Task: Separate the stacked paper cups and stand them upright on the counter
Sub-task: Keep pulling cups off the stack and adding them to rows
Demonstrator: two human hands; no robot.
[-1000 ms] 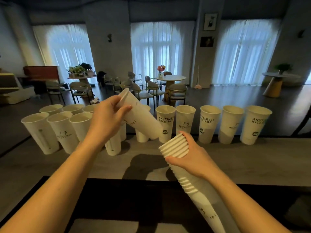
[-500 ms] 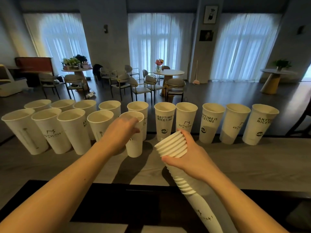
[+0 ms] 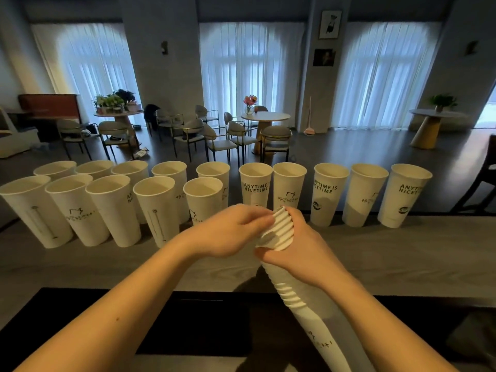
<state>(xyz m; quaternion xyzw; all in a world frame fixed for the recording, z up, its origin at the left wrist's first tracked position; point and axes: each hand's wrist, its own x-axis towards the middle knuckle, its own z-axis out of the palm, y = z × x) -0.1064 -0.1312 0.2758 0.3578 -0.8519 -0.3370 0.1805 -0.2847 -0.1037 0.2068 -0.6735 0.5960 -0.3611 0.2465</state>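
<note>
Now right hand (image 3: 300, 253) grips ridged paper cup stack (image 3: 279, 229); left hand (image 3: 230, 232) pinches top rim.

Fifteen upright paper cups (image 3: 157, 210) stand on the counter (image 3: 402, 253): ten in the back row and five in the front row (the front five all sit at the left end). One stack of nested cups (image 3: 279, 232) is there as well; its rims are too tightly packed to count. Two hands are on it, the left hand (image 3: 230, 229) and the right hand (image 3: 303, 251). Beyond the counter are three round tables (image 3: 265, 116), roughly nine chairs (image 3: 276, 135), three curtained windows (image 3: 252, 68) and two framed pictures (image 3: 330, 24).
</note>
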